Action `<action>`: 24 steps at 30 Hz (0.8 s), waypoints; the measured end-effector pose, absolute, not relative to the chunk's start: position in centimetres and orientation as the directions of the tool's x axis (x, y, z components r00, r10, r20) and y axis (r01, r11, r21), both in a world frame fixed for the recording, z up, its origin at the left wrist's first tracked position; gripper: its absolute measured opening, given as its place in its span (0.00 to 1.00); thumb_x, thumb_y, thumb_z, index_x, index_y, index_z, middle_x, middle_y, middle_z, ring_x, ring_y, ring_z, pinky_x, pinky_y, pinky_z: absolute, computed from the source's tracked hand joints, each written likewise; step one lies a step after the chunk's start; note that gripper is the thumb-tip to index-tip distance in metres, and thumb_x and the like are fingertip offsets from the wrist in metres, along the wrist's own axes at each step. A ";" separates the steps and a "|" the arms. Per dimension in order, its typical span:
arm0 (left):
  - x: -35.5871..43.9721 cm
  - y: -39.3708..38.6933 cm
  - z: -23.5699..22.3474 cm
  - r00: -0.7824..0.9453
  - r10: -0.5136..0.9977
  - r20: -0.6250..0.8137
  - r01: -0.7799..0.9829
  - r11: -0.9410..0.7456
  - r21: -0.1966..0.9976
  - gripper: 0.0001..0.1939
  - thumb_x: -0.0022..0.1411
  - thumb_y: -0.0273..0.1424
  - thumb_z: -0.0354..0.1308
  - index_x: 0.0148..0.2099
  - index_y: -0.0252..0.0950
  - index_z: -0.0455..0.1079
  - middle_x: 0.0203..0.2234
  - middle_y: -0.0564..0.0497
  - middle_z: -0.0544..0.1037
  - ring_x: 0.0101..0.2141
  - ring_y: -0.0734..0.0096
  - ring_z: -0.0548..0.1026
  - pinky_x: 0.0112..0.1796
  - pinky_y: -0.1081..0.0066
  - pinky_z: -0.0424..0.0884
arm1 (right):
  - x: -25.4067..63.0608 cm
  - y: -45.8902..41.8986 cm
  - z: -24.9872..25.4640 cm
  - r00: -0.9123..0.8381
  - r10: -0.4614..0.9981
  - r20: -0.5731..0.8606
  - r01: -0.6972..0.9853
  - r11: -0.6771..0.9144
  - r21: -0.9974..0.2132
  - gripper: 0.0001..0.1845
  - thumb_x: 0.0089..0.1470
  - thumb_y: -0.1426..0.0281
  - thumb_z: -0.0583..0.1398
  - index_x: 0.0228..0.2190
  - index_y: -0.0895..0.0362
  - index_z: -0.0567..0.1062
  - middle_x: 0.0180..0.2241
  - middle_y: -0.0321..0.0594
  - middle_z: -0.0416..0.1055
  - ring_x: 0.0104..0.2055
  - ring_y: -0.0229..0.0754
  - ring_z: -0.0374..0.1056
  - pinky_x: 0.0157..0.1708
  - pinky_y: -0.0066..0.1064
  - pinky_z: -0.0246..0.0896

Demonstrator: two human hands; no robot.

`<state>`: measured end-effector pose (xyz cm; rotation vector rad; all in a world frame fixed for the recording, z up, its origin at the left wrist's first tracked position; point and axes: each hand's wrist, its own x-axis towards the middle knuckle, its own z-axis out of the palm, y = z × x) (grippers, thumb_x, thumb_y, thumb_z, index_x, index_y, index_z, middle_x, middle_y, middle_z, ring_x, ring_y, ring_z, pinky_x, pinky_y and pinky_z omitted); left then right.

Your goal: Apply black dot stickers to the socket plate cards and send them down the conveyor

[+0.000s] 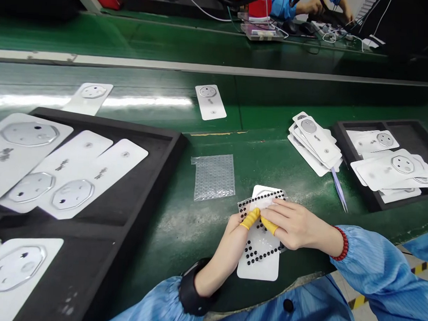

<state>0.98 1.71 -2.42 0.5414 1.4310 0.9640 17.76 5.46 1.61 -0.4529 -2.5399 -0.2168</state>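
Note:
A clear sheet dotted with small round black stick-on pads [263, 243] is between my hands, over a white panel [258, 272] near the table's front edge. My left hand [237, 235] grips the sheet's left side, its yellow-cotted thumb on top and its other fingers mostly hidden. My right hand [294, 224] is closed at the sheet's right side, its yellow-cotted thumb bent toward the left thumb. Whether a single pad is pinched between the thumb tips is too small to tell. The sheet hides much of the panel.
A piece of bubble wrap [215, 177] lies left of the hands. To the right are stacked white panels [316, 141], lilac tweezers [339, 190] and a black tray [370, 198] of panels. A larger black tray [141, 195] fills the left. A single panel [211, 103] lies farther back.

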 end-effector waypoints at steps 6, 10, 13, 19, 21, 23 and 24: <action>0.8 1.5 -3.5 -0.152 0.791 -0.593 -0.237 0.554 0.798 0.06 0.45 0.29 0.59 0.30 0.36 0.74 0.26 0.52 0.76 0.33 0.63 0.72 0.35 0.67 0.66 | 18.0 5.9 0.9 -0.772 0.227 0.593 0.296 0.955 0.020 0.22 0.61 0.82 0.45 0.29 0.64 0.77 0.36 0.47 0.80 0.42 0.43 0.76 0.45 0.34 0.75; 0.3 2.1 -2.6 -0.088 0.830 -0.550 -0.230 0.521 0.822 0.06 0.46 0.33 0.64 0.28 0.37 0.72 0.25 0.53 0.75 0.29 0.66 0.71 0.30 0.70 0.65 | 18.6 5.9 0.2 -0.784 0.398 0.477 0.351 0.917 -0.189 0.16 0.65 0.77 0.47 0.39 0.65 0.74 0.42 0.49 0.79 0.42 0.41 0.76 0.42 0.32 0.76; -0.7 3.2 -1.2 0.024 0.910 -0.414 -0.139 0.413 0.900 0.12 0.49 0.39 0.65 0.26 0.34 0.74 0.31 0.48 0.76 0.32 0.62 0.73 0.32 0.68 0.67 | 20.2 6.0 -0.5 -0.795 0.537 0.283 0.440 0.831 -0.339 0.09 0.65 0.73 0.52 0.38 0.60 0.72 0.47 0.52 0.76 0.40 0.42 0.77 0.35 0.31 0.76; -1.8 3.1 -0.6 -0.297 0.954 0.050 0.155 -0.004 0.988 0.19 0.57 0.35 0.61 0.51 0.36 0.72 0.50 0.43 0.76 0.52 0.53 0.72 0.52 0.61 0.67 | 23.7 6.5 0.2 -0.563 0.799 0.212 0.510 0.537 -0.671 0.04 0.60 0.73 0.58 0.35 0.56 0.73 0.39 0.45 0.77 0.40 0.41 0.76 0.38 0.31 0.74; -1.1 2.2 -0.7 -0.301 0.951 0.072 0.079 -0.051 0.996 0.31 0.59 0.34 0.61 0.63 0.40 0.58 0.49 0.44 0.77 0.47 0.59 0.77 0.47 0.63 0.72 | 23.4 6.5 1.4 -0.428 0.859 0.280 0.481 0.479 -0.734 0.02 0.58 0.73 0.60 0.33 0.55 0.74 0.41 0.45 0.76 0.42 0.42 0.76 0.40 0.32 0.74; -0.4 1.2 -0.7 -0.231 0.972 0.029 0.014 -0.027 1.000 0.37 0.60 0.33 0.61 0.67 0.43 0.49 0.43 0.47 0.80 0.38 0.63 0.80 0.40 0.66 0.75 | 22.0 6.3 2.7 -0.329 0.858 0.395 0.425 0.508 -0.750 0.02 0.56 0.74 0.62 0.33 0.55 0.75 0.45 0.46 0.74 0.47 0.43 0.73 0.46 0.36 0.73; -0.1 0.7 -0.6 -0.181 0.984 0.005 0.020 -0.002 1.000 0.34 0.60 0.33 0.62 0.65 0.42 0.53 0.40 0.49 0.82 0.35 0.64 0.81 0.37 0.67 0.75 | 21.0 6.1 3.3 -0.308 0.836 0.454 0.393 0.546 -0.740 0.03 0.56 0.75 0.62 0.34 0.55 0.75 0.46 0.46 0.73 0.49 0.44 0.72 0.49 0.39 0.71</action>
